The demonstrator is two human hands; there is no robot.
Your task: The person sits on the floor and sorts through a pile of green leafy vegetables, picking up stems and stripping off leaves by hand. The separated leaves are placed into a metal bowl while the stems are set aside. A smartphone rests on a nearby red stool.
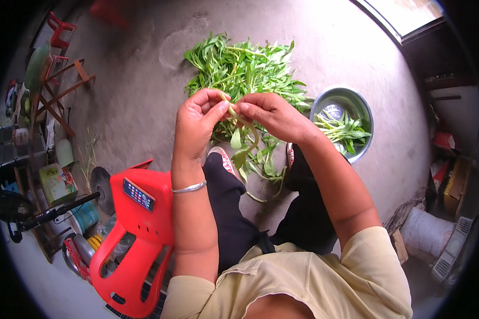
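My left hand pinches one end of a pale green vegetable stem between thumb and forefinger. Close beside it, my right hand grips the same stem with its fingers curled in. The stem bends downward from my hands, and a few leaves hang at its lower part. Beyond my hands, a heap of leafy greens, which look like water spinach, lies on the concrete floor. To the right stands a round metal basin with some picked stems and leaves inside. My right fingertips are partly hidden.
A red plastic chair stands at my left, with a smartphone lying on its seat. Further left are a folding wooden stand, boxes and a black wheel. A white roll and cardboard boxes line the right side.
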